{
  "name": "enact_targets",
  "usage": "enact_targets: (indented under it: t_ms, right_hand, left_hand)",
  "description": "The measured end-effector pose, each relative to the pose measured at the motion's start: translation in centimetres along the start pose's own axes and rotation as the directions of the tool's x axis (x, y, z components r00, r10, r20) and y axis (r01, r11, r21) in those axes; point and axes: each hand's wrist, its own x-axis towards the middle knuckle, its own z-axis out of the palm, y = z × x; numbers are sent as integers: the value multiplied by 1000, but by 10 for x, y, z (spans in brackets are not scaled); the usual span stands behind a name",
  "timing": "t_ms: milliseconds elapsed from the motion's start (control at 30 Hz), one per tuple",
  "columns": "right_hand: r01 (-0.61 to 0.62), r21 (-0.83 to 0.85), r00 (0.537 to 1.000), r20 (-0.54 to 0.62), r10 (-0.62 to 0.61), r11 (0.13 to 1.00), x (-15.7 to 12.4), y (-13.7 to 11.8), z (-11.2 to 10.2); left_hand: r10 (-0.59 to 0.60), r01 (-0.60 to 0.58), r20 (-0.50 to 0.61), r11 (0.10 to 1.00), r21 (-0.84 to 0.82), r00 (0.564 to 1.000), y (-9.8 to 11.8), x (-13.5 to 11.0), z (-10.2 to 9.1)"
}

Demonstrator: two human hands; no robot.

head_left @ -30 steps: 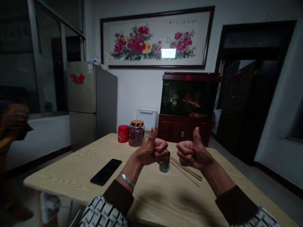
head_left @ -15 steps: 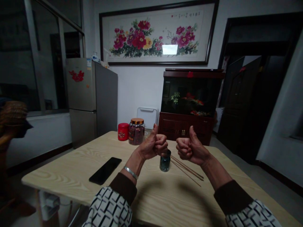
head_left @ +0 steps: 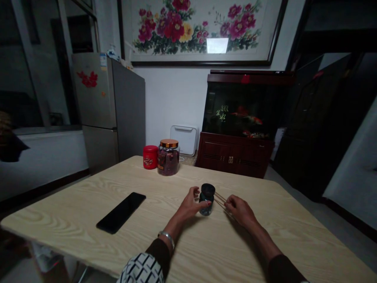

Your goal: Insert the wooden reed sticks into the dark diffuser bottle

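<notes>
Here's the left hand (head_left: 187,206), fingers wide about the dark jar (head_left: 207,193) at its two o'clock, while the right hand (head_left: 240,210), at the jar's four, pinches thin sticks (head_left: 220,197) between narrowed fingers!

Small jar (head_left: 207,196), dark-lidded, upright on the tabletop (head_left: 70,204). Just beside it, thin light-brown sticks (head_left: 220,197), slanting, partly hidden.

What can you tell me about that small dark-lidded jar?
The small jar stands upright on the table. Its round, dark lid is on; the see-through body looks like glass or plastic, contents unclear. The left hand curves around its left side, thumb across the front; whether it grips is unclear.
</notes>
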Motion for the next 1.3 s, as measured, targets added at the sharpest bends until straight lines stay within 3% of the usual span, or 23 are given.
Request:
enact_targets:
  t_ms: [167, 267, 367, 467, 667, 733, 767, 867, 900, 933, 967, 1067, 1133, 1167, 1233, 1300]
  right_hand:
    - [143, 69, 989, -48, -140, 987, 11, -40, 8]
    - [201, -180, 979, -4, -205, 963, 21, -71, 7]
    - [269, -407, 963, 104, -248, 873, 32, -94, 7]
    - [300, -462, 953, 184, -240, 835, 40, -104, 8]
    - [324, -404, 933, 284, -219, 856, 49, -105, 7]
    - [381, -314, 892, 372, -257, 869, 53, -104, 0]
    - [422, -235, 848, 444, -289, 875, 54, -105, -5]
    - [476, 47, 660, 641, -392, 878, 55, -107, -22]
    - [465, 90, 636, 658, -403, 881, 54, -108, -26]
    - [454, 86, 650, 649, -395, 887, 53, -109, -28]
    - [444, 33, 694, 620, -367, 895, 51, -110, -28]
    - [418, -277, 826, 512, -235, 865, 45, -113, -19]
    - [413, -436, 855, 488, -176, 799, 42, -115, -12]
    - [431, -457, 847, 503, -173, 778, 42, -116, -11]
    - [509, -369, 773, 594, -224, 778, 44, -118, -13]
    - [571, -197, 661, 687, -304, 797, 46, -119, -17]
  left_hand:
    - [113, -123, 83, 985, 125, 990, -12, 6, 13]
    - [105, -120, 77, 967, 225, 991, -17, 13, 16]
    - [94, -112, 79, 958, 263, 992, -21, 17, 15]
    - [93, -111, 83, 962, 251, 992, -21, 18, 13]
    - [31, -44, 97, 990, 136, 995, -11, 12, 10]
    - [24, -34, 106, 995, 97, 994, -8, 9, 7]
    - [28, -38, 109, 996, 86, 994, -7, 8, 6]
    - [58, -69, 123, 994, 86, 991, -7, 4, 2]
    - [70, -82, 129, 992, 93, 989, -7, 3, 1]
    - [81, -96, 137, 990, 103, 987, -8, 3, 0]
    - [92, -108, 144, 988, 114, 985, -9, 2, -1]
    - [95, -117, 156, 983, 139, 983, -12, 0, -1]
    - [80, -104, 156, 983, 150, 984, -13, -1, -1]
    - [72, -97, 157, 983, 154, 985, -14, -1, -1]
    - [69, -94, 158, 983, 156, 985, -14, -2, -2]
    - [86, -109, 156, 983, 144, 984, -14, -3, -3]
